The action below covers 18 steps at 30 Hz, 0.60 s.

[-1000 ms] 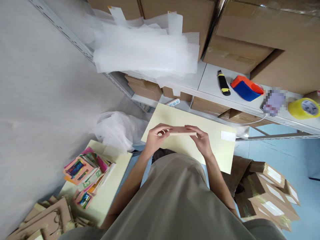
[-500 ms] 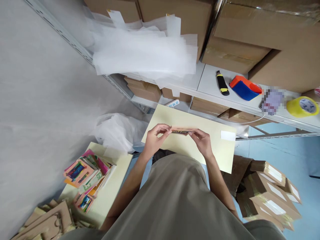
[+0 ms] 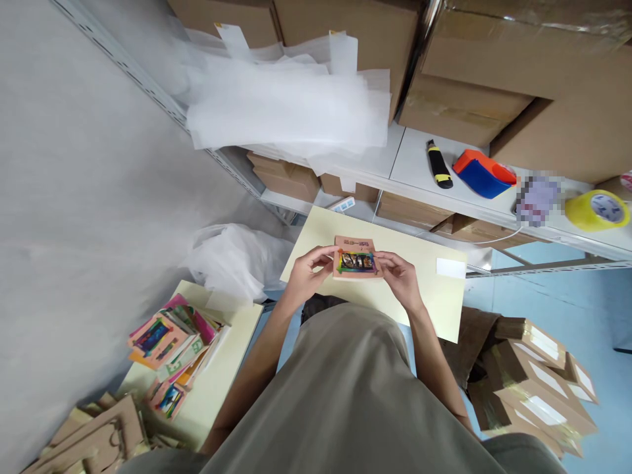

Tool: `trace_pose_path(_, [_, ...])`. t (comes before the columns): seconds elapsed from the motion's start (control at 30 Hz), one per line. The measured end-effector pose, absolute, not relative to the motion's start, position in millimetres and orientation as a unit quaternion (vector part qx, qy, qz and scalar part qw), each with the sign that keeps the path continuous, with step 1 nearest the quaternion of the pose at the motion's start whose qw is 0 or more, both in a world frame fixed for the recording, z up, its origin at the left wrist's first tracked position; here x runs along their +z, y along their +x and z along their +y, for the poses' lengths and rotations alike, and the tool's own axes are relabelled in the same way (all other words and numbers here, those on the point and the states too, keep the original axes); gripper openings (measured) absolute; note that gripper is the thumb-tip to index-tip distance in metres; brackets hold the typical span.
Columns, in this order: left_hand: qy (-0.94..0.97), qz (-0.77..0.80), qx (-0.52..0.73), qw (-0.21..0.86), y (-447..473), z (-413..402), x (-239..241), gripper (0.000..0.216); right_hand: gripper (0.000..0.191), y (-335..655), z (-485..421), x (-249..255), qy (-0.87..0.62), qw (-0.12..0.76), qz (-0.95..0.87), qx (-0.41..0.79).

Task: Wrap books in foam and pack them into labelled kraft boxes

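head view took in, largest first, a pale shelf [image 3: 415,155] running along the far side. before it stood a cream table [image 3: 429,296], in front of the person. a stack of white sheets [image 3: 291,105] lay on the shelf's left part, and a loose pile of books [image 3: 160,341] sat on a second surface at the near left. over the table's middle, the left hand [image 3: 311,271] and right hand [image 3: 401,278] faced each other, fingers half curled, each lightly pinching one side edge of a small pink book [image 3: 358,261]. the book was between them, cover up; whether it touched the tabletop could not be told. the step in hand seemed to be looking over the cover; the next move probably called for an even hold on both sides, keeping the book level. smallest, a cutter [image 3: 438,164] lay farther right on the shelf, apart from the hands.
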<state>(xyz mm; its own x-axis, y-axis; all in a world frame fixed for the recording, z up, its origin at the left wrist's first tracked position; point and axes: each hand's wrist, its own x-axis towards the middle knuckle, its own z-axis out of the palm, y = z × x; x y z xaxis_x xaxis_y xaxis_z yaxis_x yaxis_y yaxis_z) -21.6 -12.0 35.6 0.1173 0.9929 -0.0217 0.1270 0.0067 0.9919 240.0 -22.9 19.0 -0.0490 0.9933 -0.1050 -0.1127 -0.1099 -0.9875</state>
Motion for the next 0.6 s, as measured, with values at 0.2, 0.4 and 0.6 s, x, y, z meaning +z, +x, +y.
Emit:
trace_pose_path(0.2, [0.521,0.542,0.427,0.503,-15,-14,45,0.047,0.043,236,-24,30,-0.510,0.469,-0.456,0.559])
trace_pose_path(0.4, [0.507,0.553,0.428,0.503,-12,-12,51,0.049,0.048,230,-25,31,-0.520,0.449,-0.453,0.568])
trace_pose_path(0.6, [0.516,0.559,0.427,0.489,-14,-9,44,0.046,0.047,227,-25,23,-0.514,0.450,-0.448,0.576])
